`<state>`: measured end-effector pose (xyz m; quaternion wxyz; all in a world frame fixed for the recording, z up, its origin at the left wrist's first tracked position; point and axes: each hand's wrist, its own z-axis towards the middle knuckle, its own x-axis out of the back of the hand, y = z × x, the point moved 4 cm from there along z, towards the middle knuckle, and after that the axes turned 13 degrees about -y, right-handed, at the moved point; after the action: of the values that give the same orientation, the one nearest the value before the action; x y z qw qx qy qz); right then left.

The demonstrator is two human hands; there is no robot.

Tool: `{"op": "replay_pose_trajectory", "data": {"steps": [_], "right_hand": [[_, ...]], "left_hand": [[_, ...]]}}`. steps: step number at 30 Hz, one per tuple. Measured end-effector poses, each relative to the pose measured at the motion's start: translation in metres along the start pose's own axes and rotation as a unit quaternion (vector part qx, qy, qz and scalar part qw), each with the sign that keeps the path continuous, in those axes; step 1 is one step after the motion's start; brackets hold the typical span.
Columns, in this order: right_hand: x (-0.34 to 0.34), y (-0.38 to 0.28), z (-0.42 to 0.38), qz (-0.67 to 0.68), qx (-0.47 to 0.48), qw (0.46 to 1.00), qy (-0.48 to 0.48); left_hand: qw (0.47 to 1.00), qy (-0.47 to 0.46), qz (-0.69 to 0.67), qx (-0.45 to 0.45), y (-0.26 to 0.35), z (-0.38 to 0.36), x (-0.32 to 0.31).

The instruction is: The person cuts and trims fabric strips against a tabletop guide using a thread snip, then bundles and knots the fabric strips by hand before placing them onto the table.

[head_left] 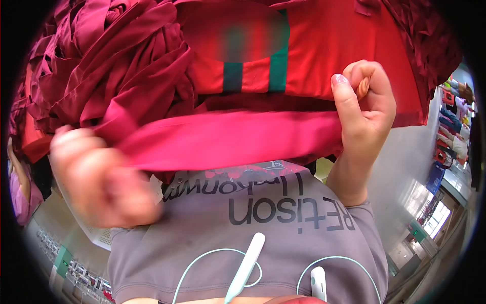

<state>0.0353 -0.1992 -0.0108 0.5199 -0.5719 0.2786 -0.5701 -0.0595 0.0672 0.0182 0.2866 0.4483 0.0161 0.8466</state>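
Observation:
A long crimson fabric strip [233, 139] stretches across in front of my chest, between my two hands. My left hand [106, 177] is smeared by motion at the strip's left end, its fingers blurred. My right hand [367, 101] is raised at the other end, fingers curled in and thumb upright, with nothing showing between them. The strip's right end meets the base of this hand and passes behind it. Just beyond lies bright red cloth [349, 50] with dark green stripes. A heap of dark red fabric strips [116, 66] rises beyond my left hand.
More dark red fabric [430, 30] is bunched at the upper right. White devices [248, 266] with pale cords hang against my grey shirt [304, 248]. A person in pink [25, 195] is at the far left. Other people and red bins appear at the right edge.

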Motion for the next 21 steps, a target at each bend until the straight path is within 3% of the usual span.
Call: {"op": "replay_pose_trajectory", "data": {"steps": [1,2,4,5,7,9,11,13,16,18,21], "right_hand": [[0.002,0.004,-0.001,0.038,-0.019,0.999,-0.023],[0.000,0.007,-0.002,0.075,-0.038,0.995,-0.047],[-0.001,0.009,-0.004,0.094,-0.044,0.994,-0.037],[-0.001,0.012,-0.006,0.109,-0.052,0.992,-0.027],[-0.001,0.015,-0.010,0.110,-0.046,0.992,-0.030],[0.001,0.019,-0.012,0.114,-0.077,0.989,-0.047],[-0.006,0.016,-0.014,0.133,-0.073,0.987,-0.049],[-0.010,0.011,-0.016,0.152,-0.070,0.985,-0.050],[-0.007,0.008,-0.023,0.142,-0.047,0.987,-0.056],[-0.002,0.009,-0.029,0.135,-0.054,0.988,-0.048],[0.004,0.014,-0.033,0.132,-0.061,0.989,-0.023]], "left_hand": [[0.996,0.039,0.051,0.058,-0.014,0.003,0.019],[0.966,0.121,0.130,0.185,-0.027,0.005,0.031],[0.914,0.074,0.224,0.331,-0.076,-0.008,0.065],[0.901,0.067,0.261,0.340,-0.081,-0.007,0.072],[0.926,0.138,0.283,0.210,-0.064,0.013,0.074],[0.963,0.198,0.059,0.175,-0.024,0.037,0.028],[0.995,-0.004,0.042,0.090,0.013,0.067,-0.017],[0.988,-0.144,0.035,0.046,0.046,0.087,-0.066],[0.984,-0.167,0.025,0.053,0.042,0.097,-0.129],[0.986,-0.148,0.039,0.068,0.033,0.097,-0.148],[0.965,-0.193,0.129,0.119,0.017,0.091,-0.159]]}}
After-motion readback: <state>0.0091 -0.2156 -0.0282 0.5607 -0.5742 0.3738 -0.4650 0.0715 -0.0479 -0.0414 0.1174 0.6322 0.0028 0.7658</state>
